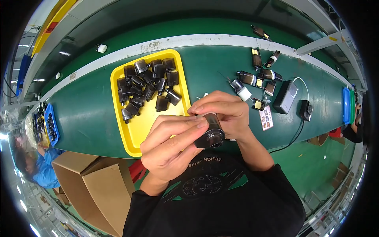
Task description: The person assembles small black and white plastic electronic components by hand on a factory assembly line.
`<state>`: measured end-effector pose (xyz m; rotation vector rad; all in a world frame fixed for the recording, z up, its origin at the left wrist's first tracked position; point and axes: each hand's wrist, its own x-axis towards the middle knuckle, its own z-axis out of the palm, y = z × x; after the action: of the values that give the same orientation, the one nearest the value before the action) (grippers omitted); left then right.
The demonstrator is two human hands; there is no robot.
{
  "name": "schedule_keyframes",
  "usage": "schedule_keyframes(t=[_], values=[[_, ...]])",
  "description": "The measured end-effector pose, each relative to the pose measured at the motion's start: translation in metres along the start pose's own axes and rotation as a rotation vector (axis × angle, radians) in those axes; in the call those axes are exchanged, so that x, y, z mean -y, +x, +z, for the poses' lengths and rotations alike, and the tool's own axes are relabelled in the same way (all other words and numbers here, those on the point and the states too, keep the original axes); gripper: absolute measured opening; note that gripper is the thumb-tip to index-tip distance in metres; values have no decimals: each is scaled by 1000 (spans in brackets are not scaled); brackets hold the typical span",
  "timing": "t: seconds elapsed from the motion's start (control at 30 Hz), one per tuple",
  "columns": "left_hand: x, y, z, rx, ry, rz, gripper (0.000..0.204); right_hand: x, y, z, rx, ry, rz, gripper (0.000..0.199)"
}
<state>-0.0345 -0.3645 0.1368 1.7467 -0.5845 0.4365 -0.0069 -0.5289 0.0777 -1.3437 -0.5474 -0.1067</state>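
Note:
In front of my chest, both hands are closed around a dark translucent plastic cartridge (214, 132), its nozzle end tilted toward me. My left hand (167, 140) grips its left side between thumb and fingers. My right hand (231, 116) pinches the far end, where a pale ring shows in part; the fingers hide the rest of that end. Beyond my left hand lies a yellow tray (139, 136) with several loose dark translucent plastic caps (148, 75). To the right of my right hand, several dark cartridges with white bands and pale yellow patches (246, 78) are scattered on the green tabletop (209, 65).
A black box-shaped device (285, 98) with a white cable and a black plug adapter (305, 110) stand at right, near a printed card (266, 118). Blue trays (346, 104) sit far right. An opened cardboard box (100, 189) is lower left. Another person's blue sleeve (46, 166) shows at far left.

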Motion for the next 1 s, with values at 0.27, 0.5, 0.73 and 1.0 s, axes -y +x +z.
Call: schedule_keyframes(t=[0.27,0.5,0.73,1.0], values=[[-1,-2,-2,-22,-25,-31,41,10,2,0,8,-99,-30,36],[-2,1,-2,5,-42,-49,37,14,1,-3,13,-81,4,35],[-6,2,-1,-6,-64,3,34,18,-3,-1,9,-42,27,36],[-10,6,-1,0,-76,28,33,25,-4,1,-2,-49,24,39]])
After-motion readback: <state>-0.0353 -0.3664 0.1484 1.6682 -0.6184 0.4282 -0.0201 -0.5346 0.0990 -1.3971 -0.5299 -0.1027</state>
